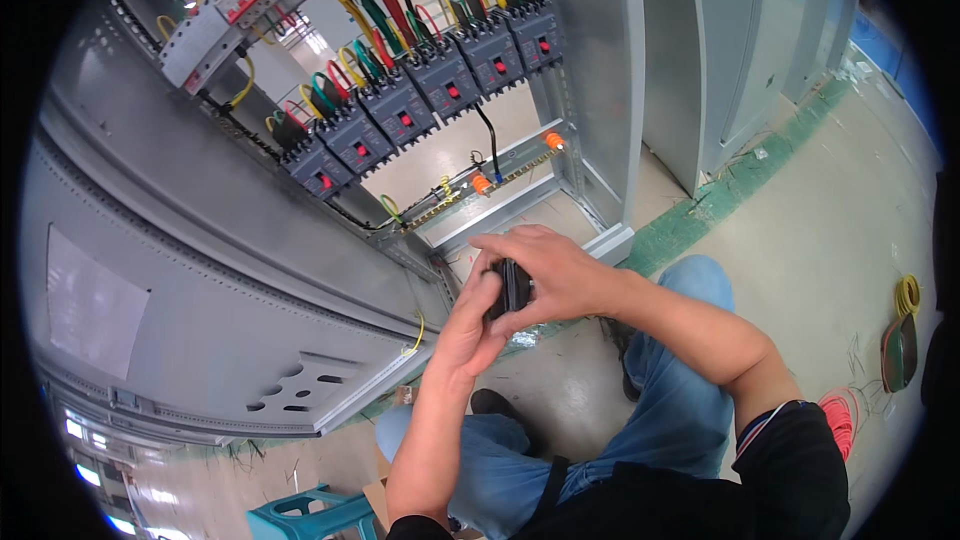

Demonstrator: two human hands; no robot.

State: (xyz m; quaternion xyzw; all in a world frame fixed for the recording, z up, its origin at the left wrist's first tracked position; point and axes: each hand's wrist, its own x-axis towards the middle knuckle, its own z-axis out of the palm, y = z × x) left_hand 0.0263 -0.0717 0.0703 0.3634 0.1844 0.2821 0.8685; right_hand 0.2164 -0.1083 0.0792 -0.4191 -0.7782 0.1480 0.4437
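Blue-jeaned knees (650,410) sit right under the camera, the person crouched on the pale floor (830,240) in front of an open grey cabinet (200,240).

Only the head view to go on. Both hands meet at the picture's centre. Left hand (472,325) comes up from six o'clock, fingers curled and closed around a small black object (515,285). Right hand (545,270) comes in from four o'clock and folds over the top of that same black piece, fingers bent and pressed onto it. So both hands are wrapped on it, neither one open. What the piece is, I can't honestly tell; the fingers hide most of it.

Up at twelve o'clock, a row of dark circuit breakers (420,90) with red buttons stands mounted, with red, yellow and green wires (370,20) already looped into their tops. Below them, at about one o'clock from the hands, runs a brass terminal bar (470,190) with orange end stops, and a black cable hangs down to it.

My read on progress: breakers are mounted and wired on top, while the black piece is held clear of the cabinet, not fitted anywhere yet.

Far off at three o'clock, a yellow wire coil (907,295) and a red one (840,415) lie on the floor.
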